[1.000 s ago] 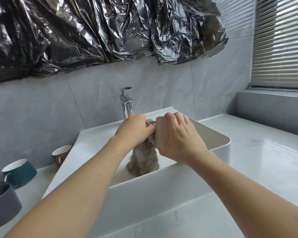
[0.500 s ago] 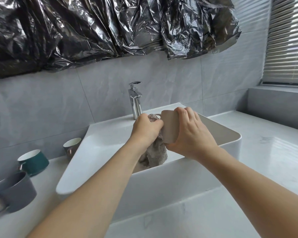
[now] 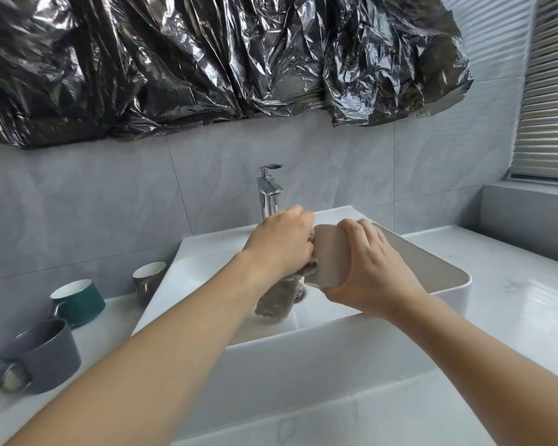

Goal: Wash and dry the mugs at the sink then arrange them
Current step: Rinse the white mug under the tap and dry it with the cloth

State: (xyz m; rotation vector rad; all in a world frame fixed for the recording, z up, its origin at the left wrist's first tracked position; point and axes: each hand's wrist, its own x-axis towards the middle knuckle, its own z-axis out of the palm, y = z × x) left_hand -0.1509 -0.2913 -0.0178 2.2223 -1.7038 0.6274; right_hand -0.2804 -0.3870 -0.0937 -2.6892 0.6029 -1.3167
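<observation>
Hands: right (image 3: 372,268) grips beige mug (image 3: 331,257); left (image 3: 281,241) clutches cloth (image 3: 279,299), mug mouth hidden

Single head-worn wide-angle view, close above the sink (image 3: 448,278), facing forward and down toward the tiled wall (image 3: 94,204)

Your two forearms enter from the lower edge and both are bare right down to the wrists, with no sleeve or cuff showing on either. Your left hand (image 3: 282,241) and right hand (image 3: 372,268) wear no glove. No ring, watch or band shows on the fingers or wrists you can see. The nails that show on your right hand are short and unpainted.
</observation>
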